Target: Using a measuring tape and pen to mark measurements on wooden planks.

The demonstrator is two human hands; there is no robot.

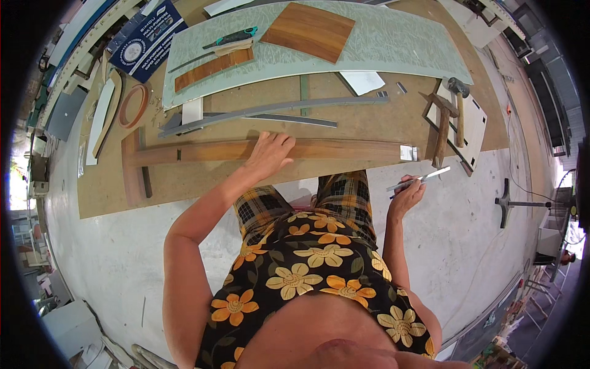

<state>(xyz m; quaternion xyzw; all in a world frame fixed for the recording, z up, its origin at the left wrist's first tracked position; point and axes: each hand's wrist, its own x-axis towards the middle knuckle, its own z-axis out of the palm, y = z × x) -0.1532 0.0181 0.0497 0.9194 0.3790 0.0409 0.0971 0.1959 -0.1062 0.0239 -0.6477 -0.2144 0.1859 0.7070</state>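
A long wood-grain strip (212,150) lies along the table's near side, with a short wood-grain crosspiece (133,169) at its left end. My left hand (268,152) rests on the strip's middle, its fingers laid across the surface. A whitish rectangular patch (408,153) shows at the strip's right end. Just off the table edge, my right hand (408,195) is closed on a thin silver metal strip, ruler-like (436,174), which points up to the right. A small dark item also shows at those fingers; its kind is unclear.
Behind the strip lie grey metal bars (270,108) and a pale green patterned panel (393,37) bearing a brown wood panel (310,31) and a green-and-black handled tool (232,38). Two hammers (441,132) sit at right. A roll of edging (133,106) and blue box (147,40) stand left.
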